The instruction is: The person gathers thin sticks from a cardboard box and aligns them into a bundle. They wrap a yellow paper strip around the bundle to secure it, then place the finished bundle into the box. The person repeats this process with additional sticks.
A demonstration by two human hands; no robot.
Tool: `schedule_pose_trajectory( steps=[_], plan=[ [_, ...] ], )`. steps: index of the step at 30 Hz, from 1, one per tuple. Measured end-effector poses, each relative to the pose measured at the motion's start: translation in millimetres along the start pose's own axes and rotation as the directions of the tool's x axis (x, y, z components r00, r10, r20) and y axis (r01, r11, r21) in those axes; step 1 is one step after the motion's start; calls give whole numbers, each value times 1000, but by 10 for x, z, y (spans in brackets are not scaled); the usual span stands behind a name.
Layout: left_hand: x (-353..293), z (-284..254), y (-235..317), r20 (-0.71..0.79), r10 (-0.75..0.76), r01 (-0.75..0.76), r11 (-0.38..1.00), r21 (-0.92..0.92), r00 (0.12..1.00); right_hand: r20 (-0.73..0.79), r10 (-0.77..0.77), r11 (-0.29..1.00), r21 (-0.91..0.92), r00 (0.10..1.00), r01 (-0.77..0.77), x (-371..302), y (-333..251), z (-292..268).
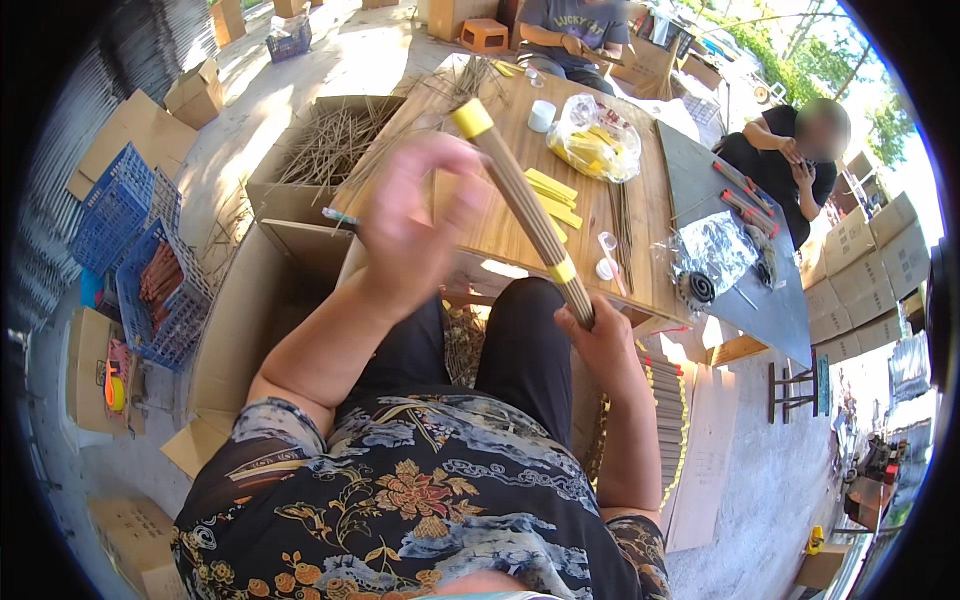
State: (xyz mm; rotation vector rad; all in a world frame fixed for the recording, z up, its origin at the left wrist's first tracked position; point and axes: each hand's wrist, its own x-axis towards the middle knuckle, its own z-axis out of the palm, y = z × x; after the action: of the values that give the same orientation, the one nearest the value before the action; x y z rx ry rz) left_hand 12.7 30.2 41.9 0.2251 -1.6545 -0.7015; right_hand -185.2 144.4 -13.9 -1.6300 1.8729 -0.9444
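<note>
My right hand (605,340) is closed around the lower end of a bundle of thin brown sticks (522,195). The bundle slants up and to the left over the near edge of the table. Yellow wrapping covers its top end, and a yellow band (563,272) circles it just above my right hand. Raised beside the upper part of the bundle, my left hand (415,215) is smeared by motion, so its grip is unclear. Behind the bundle, yellow strips (552,195) lie on the wooden table (490,225).
A clear bag of yellow pieces (592,150) and a white cup (541,116) stand on the table. Open cartons (240,310) and blue crates (160,330) are at left. Yellow-ended bundles (667,400) lie beside my right forearm. Two people sit beyond the table and at right.
</note>
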Motion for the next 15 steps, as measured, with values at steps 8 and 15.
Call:
schedule_pose_trajectory(
  steps=[8, 15],
  plan=[
    [27, -202, -211, 193, -381, 414, 673, -613, 904, 562, 50, 859, 397, 826, -322, 35, 76, -9],
    [-60, -147, -350, 212, -395, 431, 628, -648, 894, 579, 42, 864, 388, 814, -321, 147, 93, 48]
  ],
)
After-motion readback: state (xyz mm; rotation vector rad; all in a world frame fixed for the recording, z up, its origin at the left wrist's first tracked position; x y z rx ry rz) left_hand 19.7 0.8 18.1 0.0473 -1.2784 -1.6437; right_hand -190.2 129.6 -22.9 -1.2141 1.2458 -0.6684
